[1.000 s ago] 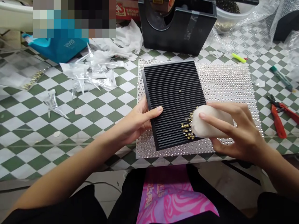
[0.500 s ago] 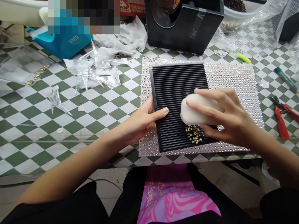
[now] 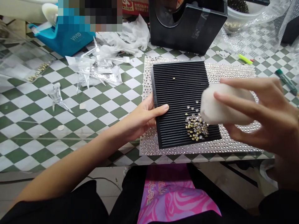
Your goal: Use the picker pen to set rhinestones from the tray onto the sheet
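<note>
My left hand [image 3: 147, 116] grips the left edge of a black ridged tray [image 3: 177, 93], thumb on top and fingers underneath. A small heap of clear and gold-backed rhinestones [image 3: 197, 127] lies on the tray's lower right, with a few loose ones above it. In my right hand [image 3: 261, 102] is a rounded white block [image 3: 224, 104], held between thumb and fingers over the tray's right edge. What the block is made of I cannot tell. Under the tray lies a sheet covered with rows of rhinestones [image 3: 233, 74].
Behind the tray stands a black tape dispenser [image 3: 187, 34]; a blue dispenser [image 3: 67, 39] is at the back left. Clear plastic bags [image 3: 93, 70] lie on the checkered tablecloth [image 3: 112, 107]. At right are a yellow-green stick [image 3: 245, 59] and a dark green tube [image 3: 286, 81].
My right hand has moved right and lifted with the white block, uncovering the heap of rhinestones. My left hand keeps its hold on the tray. The view has shifted slightly.
</note>
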`<state>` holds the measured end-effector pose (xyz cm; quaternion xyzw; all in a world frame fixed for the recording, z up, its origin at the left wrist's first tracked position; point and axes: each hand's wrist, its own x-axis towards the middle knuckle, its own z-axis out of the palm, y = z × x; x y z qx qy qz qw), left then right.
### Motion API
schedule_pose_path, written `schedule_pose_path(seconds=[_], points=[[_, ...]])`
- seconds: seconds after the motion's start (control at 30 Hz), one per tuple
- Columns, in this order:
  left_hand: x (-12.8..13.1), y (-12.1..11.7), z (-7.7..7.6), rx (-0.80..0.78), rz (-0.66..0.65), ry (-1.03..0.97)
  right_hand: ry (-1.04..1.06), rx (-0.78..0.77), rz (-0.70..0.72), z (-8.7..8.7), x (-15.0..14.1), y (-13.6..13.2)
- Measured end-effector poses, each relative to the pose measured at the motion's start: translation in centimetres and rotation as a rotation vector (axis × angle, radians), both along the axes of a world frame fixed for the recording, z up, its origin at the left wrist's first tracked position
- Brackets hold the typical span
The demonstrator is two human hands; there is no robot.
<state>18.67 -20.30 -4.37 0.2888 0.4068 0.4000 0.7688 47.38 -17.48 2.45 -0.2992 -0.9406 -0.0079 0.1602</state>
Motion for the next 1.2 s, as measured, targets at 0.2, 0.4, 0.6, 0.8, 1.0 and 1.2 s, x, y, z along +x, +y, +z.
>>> schedule_pose_path(seconds=[0.2,0.4,0.6,0.8,1.0,1.2], points=[[0.0,0.1,-0.1,0.043,0.039,-0.031,-0.010,-0.076,0.042,-1.5,1.7,-4.3],[0.0,0.0,-0.3,0.037,0.012,0.020,0.007,-0.116,0.130,-3.1,0.5,-4.5],[0.0,-0.1,-0.5,0.075,0.007,0.026,-0.008,-0.096,0.142,-3.7,-0.7,-2.2],[-0.1,0.1,-0.6,0.057,-0.001,0.001,-0.007,-0.019,0.186,-3.6,-2.4,2.1],[-0.2,0.1,-0.4,0.034,-0.006,-0.032,-0.126,-0.044,0.138,-2.5,-4.7,6.6],[-0.4,0.5,-0.4,0.073,0.012,-0.066,-0.033,0.041,0.109,-0.9,-3.2,4.8]])
